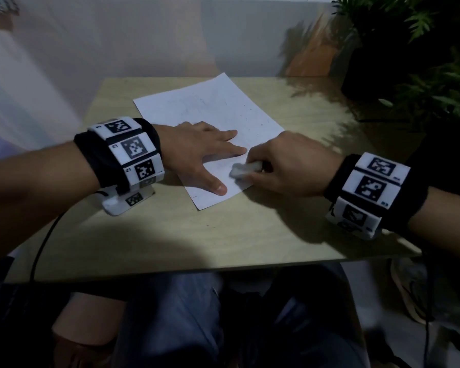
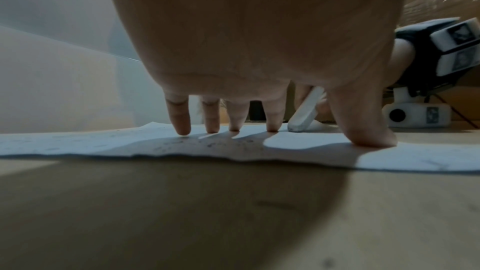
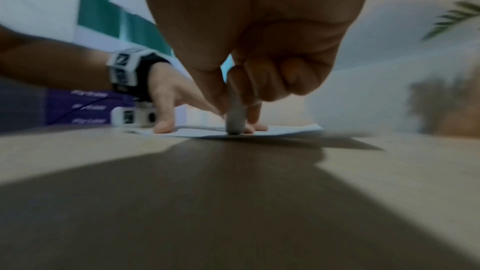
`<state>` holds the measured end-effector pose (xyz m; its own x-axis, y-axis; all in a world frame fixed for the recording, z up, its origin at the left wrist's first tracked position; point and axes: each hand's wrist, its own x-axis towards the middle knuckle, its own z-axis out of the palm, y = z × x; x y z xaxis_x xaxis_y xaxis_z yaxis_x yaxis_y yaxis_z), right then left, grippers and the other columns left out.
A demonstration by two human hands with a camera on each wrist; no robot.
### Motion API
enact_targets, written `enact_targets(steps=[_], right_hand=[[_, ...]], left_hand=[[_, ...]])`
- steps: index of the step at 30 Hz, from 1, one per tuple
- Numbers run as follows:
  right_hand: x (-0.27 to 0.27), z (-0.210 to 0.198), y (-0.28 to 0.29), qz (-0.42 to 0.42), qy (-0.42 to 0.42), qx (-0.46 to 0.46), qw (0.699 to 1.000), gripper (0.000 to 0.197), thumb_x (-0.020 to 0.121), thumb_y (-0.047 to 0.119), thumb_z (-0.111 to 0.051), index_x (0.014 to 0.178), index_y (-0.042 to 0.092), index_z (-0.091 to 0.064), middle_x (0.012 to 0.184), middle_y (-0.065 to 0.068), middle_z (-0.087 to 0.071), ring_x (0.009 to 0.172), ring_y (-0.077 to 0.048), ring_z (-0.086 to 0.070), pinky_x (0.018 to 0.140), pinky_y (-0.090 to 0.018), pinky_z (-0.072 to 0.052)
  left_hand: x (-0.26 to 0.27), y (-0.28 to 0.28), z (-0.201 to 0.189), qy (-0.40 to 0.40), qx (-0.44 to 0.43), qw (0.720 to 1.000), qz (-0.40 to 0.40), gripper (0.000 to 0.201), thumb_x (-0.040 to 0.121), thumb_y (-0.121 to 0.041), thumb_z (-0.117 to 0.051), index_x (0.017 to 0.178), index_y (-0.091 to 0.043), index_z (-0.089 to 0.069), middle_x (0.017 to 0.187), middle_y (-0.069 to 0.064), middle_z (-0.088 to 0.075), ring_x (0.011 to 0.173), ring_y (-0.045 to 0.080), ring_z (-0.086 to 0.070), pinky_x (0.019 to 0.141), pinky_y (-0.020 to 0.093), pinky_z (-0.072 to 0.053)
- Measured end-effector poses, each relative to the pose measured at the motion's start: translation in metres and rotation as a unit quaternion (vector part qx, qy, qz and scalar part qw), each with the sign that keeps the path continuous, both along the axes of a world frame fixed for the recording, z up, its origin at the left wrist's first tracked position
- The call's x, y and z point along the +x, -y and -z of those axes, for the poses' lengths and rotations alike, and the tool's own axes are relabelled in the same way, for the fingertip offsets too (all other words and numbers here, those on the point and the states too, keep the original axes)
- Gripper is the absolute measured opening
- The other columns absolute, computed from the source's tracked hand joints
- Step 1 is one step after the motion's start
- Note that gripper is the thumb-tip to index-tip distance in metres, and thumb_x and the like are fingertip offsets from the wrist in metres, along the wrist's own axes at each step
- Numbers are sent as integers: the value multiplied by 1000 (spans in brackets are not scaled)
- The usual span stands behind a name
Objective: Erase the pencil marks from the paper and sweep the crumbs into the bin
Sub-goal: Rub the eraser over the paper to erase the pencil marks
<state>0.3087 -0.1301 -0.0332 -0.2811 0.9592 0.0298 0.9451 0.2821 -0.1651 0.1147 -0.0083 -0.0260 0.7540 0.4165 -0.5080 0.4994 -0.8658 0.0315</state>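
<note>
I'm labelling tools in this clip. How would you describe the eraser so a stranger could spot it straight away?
Start at the white paper lying askew on the light wooden table. At its near right edge, the right hand pinches a small, pale, stubby block, the eraser, whose smudged tip touches the sheet. It is the only loose thing on the paper; the left hand beside it lies flat and holds nothing.

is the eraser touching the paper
Touching. In the left wrist view the eraser, pinched by the right hand, slants down until its lower tip meets the paper, with no gap beneath it.
</note>
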Motion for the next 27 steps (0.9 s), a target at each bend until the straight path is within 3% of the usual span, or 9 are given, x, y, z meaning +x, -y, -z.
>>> enact_targets(steps=[3,7,11,13,17,19,22,24,27], right_hand=[[-4,-3,-2,-12,-10,-33,999,49,89,68,-47,74,23,-58,64,6,-57,60,-9,-49,59,-33,-41],[8,-2,-13,75,55,28,995,48,93,61,-49,76,17,-62,69,-4,-60,69,-29,-57,57,-35,-42],[-7,-2,1,-20,-7,-36,999,50,87,67,-42,77,22,-60,66,5,-58,62,-15,-51,61,-33,-43],[-2,-3,-2,-1,-21,-57,998,52,86,71,-44,78,22,-61,66,5,-57,64,-15,-51,62,-33,-43],[12,2,-11,77,30,21,996,40,91,63,-50,98,27,-66,84,1,-66,81,-27,-59,71,-38,-50],[7,1,-6,42,-23,4,999,39,90,60,-53,115,31,-63,84,8,-64,83,-18,-61,72,-32,-48],[-1,-8,0,-20,-89,-69,993,34,88,57,-57,110,34,-68,69,25,-56,70,7,-55,65,-8,-36],[2,-9,-4,1,-67,-65,996,38,87,60,-55,113,36,-69,74,24,-58,71,0,-53,68,-13,-39],[7,-6,-8,22,-20,-7,1000,35,92,57,-51,115,39,-70,92,13,-71,84,-15,-59,77,-34,-50]], left_hand=[[0,0,0,-1,-4,1000,0,102,72,-88,-46,156,-54,2,168,-13,15,155,18,9,124,53,-5],[0,1,-1,1,-7,1000,-10,99,78,-81,-51,157,-52,0,168,-13,15,155,18,9,124,51,-4],[0,-2,2,12,-9,1000,-5,100,76,-85,-52,156,-55,-1,168,-15,14,155,16,8,124,54,-6],[0,-2,4,12,-6,1000,-7,99,77,-84,-53,156,-56,-1,168,-16,14,155,16,8,124,54,-7],[0,-4,5,18,-3,1000,-6,95,80,-82,-55,154,-57,-1,168,-16,12,155,17,7,124,56,-8],[0,-4,4,23,-7,1000,-4,96,77,-84,-54,154,-57,-4,168,-15,11,155,18,6,123,57,-9],[-1,-3,4,27,-14,1000,-3,98,71,-90,-53,151,-62,-3,169,-15,10,155,17,6,123,58,-9],[-1,-2,3,23,-11,1000,-6,97,75,-88,-54,152,-61,-1,169,-14,11,155,16,7,123,58,-9],[0,-3,3,25,-10,1000,-9,95,79,-83,-55,153,-60,-1,169,-13,12,155,17,7,123,58,-8]])
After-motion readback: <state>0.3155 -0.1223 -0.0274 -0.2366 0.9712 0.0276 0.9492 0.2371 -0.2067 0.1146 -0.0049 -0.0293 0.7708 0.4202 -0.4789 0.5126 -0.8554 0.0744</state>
